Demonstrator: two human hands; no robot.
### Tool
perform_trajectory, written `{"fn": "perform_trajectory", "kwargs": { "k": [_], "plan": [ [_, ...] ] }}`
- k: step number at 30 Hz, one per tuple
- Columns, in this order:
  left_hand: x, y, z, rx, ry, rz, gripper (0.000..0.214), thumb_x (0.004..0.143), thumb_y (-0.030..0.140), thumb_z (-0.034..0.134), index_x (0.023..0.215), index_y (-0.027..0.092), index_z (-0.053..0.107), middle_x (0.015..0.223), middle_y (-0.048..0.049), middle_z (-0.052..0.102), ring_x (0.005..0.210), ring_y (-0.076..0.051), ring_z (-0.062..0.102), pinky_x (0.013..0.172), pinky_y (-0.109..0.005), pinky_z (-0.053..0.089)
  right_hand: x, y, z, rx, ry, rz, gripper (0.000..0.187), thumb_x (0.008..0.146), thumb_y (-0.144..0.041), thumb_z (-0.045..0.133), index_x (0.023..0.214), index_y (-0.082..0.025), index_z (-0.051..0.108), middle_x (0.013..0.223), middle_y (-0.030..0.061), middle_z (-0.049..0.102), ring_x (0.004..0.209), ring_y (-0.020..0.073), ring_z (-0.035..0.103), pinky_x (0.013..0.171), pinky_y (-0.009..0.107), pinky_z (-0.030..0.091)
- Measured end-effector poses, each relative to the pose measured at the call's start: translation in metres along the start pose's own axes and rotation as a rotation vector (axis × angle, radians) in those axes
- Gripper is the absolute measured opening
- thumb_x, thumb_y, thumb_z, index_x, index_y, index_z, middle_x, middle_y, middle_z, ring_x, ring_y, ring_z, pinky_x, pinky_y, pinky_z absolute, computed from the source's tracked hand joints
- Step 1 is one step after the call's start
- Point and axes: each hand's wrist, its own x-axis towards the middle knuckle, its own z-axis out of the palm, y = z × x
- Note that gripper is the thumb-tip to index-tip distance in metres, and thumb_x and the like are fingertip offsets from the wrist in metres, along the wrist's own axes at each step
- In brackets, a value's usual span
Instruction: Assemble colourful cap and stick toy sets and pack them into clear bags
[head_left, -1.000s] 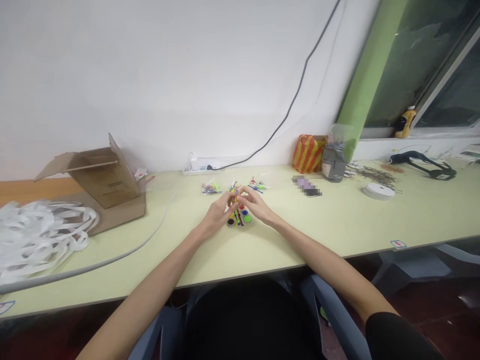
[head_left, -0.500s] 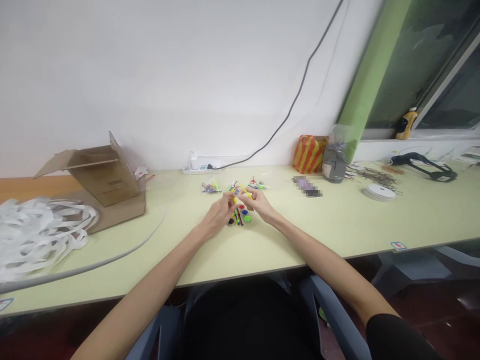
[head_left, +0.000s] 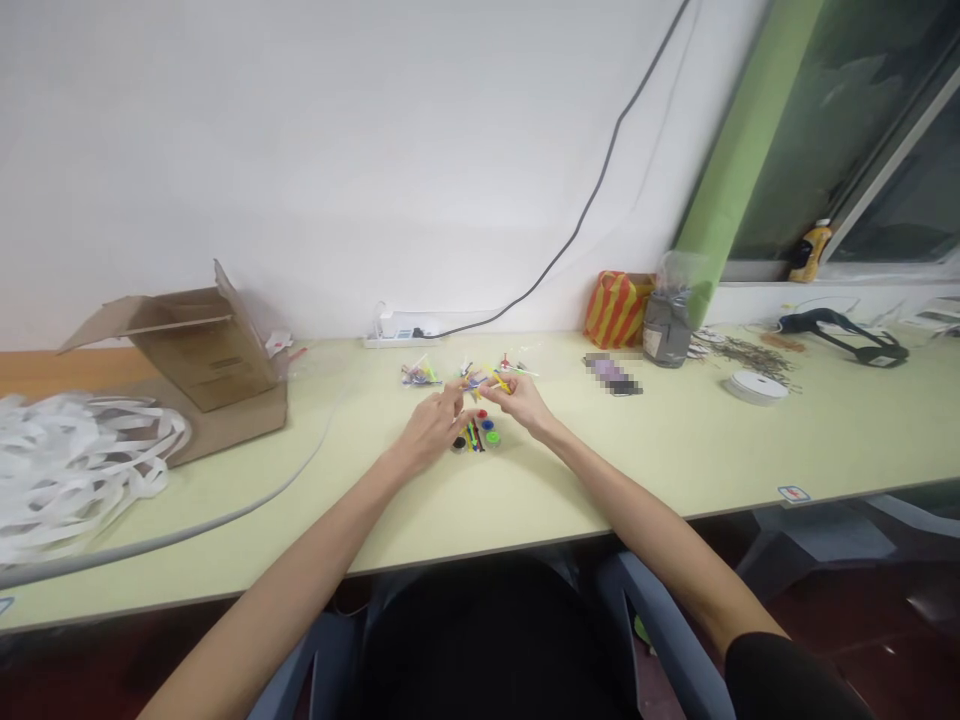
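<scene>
My left hand [head_left: 433, 425] and my right hand [head_left: 521, 402] meet over the middle of the pale green table [head_left: 675, 450]. Between their pinched fingertips is a small coloured plastic piece with a yellow stick [head_left: 491, 380]; its exact shape is too small to make out. Under the hands lies a cluster of small round caps and sticks [head_left: 476, 436] in red, blue, green and black. Just beyond sit small clear bags of coloured parts [head_left: 420, 375] and another little pile of parts [head_left: 517, 370].
An open cardboard box [head_left: 202, 350] and a heap of white strips [head_left: 75, 460] lie left, with a grey cable [head_left: 247, 505]. A power strip [head_left: 401, 330] is by the wall. Right: a striped bag [head_left: 619, 305], a jar [head_left: 666, 320], a white tape roll [head_left: 756, 385], a black strap [head_left: 847, 335].
Both hands have lifted slightly and shifted toward the back of the table while working the small piece; the view has tilted a little.
</scene>
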Motion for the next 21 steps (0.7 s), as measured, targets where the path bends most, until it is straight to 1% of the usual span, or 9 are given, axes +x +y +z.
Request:
{"fn": "perform_trajectory", "kwargs": {
  "k": [2,3,5,7,9,12,17,21],
  "plan": [
    [0.002,-0.006,-0.004,0.054,0.047,-0.074,0.032,0.103,0.041,0.032,0.127,0.021,0.041,0.086,-0.0030,0.061,0.080,-0.022,0.061,0.075,-0.032,0.042,0.005,0.007,-0.012,-0.223,0.032,-0.014,0.032,0.088,-0.043,0.065,0.088,-0.012,0.073,0.070,0.0009,0.060,0.064,0.0128,0.049,0.062,0.024,0.035],
    [0.002,-0.010,-0.005,0.062,0.059,-0.129,0.032,0.104,0.039,0.029,0.127,0.021,0.042,0.085,-0.0031,0.061,0.079,-0.022,0.061,0.074,-0.033,0.042,0.006,0.012,-0.019,-0.368,0.018,-0.006,0.026,0.089,-0.037,0.065,0.087,-0.013,0.073,0.072,0.0019,0.062,0.068,0.0142,0.052,0.065,0.025,0.036],
    [0.002,-0.019,-0.008,0.048,0.062,-0.235,0.032,0.104,0.037,0.026,0.125,0.021,0.043,0.080,-0.0020,0.060,0.075,-0.022,0.060,0.072,-0.033,0.040,0.008,0.020,-0.028,-0.646,-0.054,0.035,0.016,0.088,-0.027,0.066,0.086,-0.015,0.075,0.078,0.0048,0.066,0.077,0.0175,0.057,0.070,0.026,0.037],
    [0.001,-0.030,-0.008,-0.013,0.051,-0.293,0.030,0.103,0.034,0.026,0.123,0.021,0.044,0.076,-0.0002,0.058,0.070,-0.020,0.058,0.071,-0.032,0.040,0.008,0.027,-0.032,-0.818,-0.141,0.077,0.013,0.088,-0.022,0.065,0.089,-0.017,0.076,0.086,0.0078,0.069,0.085,0.0202,0.060,0.071,0.027,0.037],
    [0.000,-0.039,-0.005,-0.097,0.034,-0.300,0.028,0.100,0.030,0.028,0.122,0.021,0.043,0.074,0.0011,0.058,0.068,-0.019,0.056,0.071,-0.032,0.040,0.008,0.031,-0.032,-0.875,-0.196,0.099,0.014,0.090,-0.022,0.063,0.093,-0.017,0.076,0.092,0.0091,0.071,0.088,0.0210,0.062,0.071,0.027,0.038],
    [-0.002,-0.047,0.002,-0.200,-0.001,-0.285,0.029,0.098,0.028,0.030,0.122,0.021,0.043,0.074,0.0022,0.060,0.070,-0.018,0.057,0.072,-0.031,0.042,0.007,0.031,-0.028,-0.879,-0.218,0.103,0.017,0.092,-0.025,0.062,0.097,-0.017,0.075,0.092,0.0085,0.072,0.086,0.0205,0.062,0.071,0.027,0.038],
    [-0.003,-0.049,0.011,-0.308,-0.059,-0.293,0.031,0.097,0.030,0.031,0.124,0.020,0.042,0.074,0.0026,0.060,0.078,-0.019,0.062,0.079,-0.033,0.045,0.005,0.027,-0.024,-0.868,-0.210,0.082,0.017,0.094,-0.027,0.061,0.098,-0.018,0.075,0.093,0.0076,0.072,0.087,0.0205,0.062,0.071,0.027,0.038],
    [-0.003,-0.049,0.012,-0.312,-0.056,-0.305,0.033,0.097,0.031,0.030,0.126,0.020,0.041,0.076,0.0021,0.062,0.079,-0.019,0.063,0.080,-0.033,0.045,0.004,0.025,-0.022,-0.853,-0.211,0.094,0.017,0.094,-0.029,0.061,0.099,-0.019,0.075,0.091,0.0075,0.072,0.087,0.0207,0.062,0.072,0.027,0.038]
  ]
}}
